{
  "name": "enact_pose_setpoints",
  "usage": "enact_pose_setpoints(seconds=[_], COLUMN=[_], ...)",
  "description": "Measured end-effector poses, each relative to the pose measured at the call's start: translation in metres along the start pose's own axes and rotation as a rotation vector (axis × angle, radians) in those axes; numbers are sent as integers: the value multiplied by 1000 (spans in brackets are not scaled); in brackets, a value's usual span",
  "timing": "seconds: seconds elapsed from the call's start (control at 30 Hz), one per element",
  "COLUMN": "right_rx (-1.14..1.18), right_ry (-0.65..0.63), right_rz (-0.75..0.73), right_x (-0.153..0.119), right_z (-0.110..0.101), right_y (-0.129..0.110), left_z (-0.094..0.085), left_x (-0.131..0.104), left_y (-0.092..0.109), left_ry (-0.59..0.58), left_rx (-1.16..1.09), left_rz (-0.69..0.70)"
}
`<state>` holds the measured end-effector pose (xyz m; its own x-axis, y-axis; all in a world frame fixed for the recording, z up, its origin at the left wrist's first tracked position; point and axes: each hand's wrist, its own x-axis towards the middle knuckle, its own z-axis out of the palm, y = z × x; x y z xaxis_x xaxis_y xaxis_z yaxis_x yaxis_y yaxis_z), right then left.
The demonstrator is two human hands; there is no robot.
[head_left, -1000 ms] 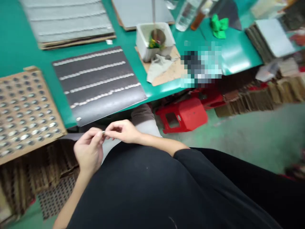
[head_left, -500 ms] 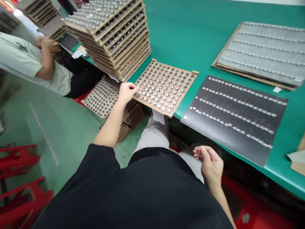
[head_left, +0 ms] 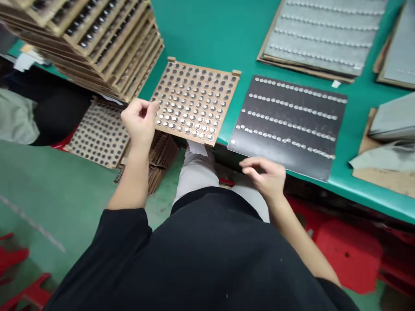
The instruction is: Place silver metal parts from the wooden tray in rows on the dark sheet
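Observation:
My left hand [head_left: 140,123] is closed, thumb and forefinger pinched together at the left edge of a brown board [head_left: 226,113]. What the pinch holds, if anything, is hidden. Rows of small round metal-and-dark pieces [head_left: 192,117] cover this board, which has small blocks at its far corners. Over the near edge of a black sheet [head_left: 301,164], my right hand [head_left: 264,175] hovers with thumb and forefinger apart and nothing visible between them. Four rows of small silvery discs [head_left: 288,125] lie on the black sheet, and one lone disc [head_left: 233,141] sits near its left corner.
A tall stack of boards [head_left: 106,47] rises at the left. Below it lies another filled board [head_left: 99,138]. Grey sheets with disc rows [head_left: 324,36] lie at the back right, near folded grey material [head_left: 395,125]. Red stools [head_left: 348,255] stand on the floor. A person sits at far left.
My right hand has risen from my lap toward the black sheet, its fingers parting. My left hand stays pinched at the brown board's left edge. The view has shifted to the right.

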<state>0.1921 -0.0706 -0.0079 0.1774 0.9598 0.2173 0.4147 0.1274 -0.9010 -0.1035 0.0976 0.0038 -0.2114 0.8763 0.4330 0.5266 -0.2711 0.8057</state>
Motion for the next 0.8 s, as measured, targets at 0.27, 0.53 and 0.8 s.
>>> enact_pose_setpoints(seconds=[0.27,0.53,0.8], right_rx=[-475,-438,-348], right_ry=[129,138,145], right_rz=[21,61,16], right_x=[43,38,45], right_z=[38,33,35], right_y=[9,7,9], left_z=[24,51,62], left_x=[-112,-145,-154], left_y=[67,87,99], left_ry=[-436,-686,-725], left_rx=[-324,-549,-624], left_rz=[73,-298,-434])
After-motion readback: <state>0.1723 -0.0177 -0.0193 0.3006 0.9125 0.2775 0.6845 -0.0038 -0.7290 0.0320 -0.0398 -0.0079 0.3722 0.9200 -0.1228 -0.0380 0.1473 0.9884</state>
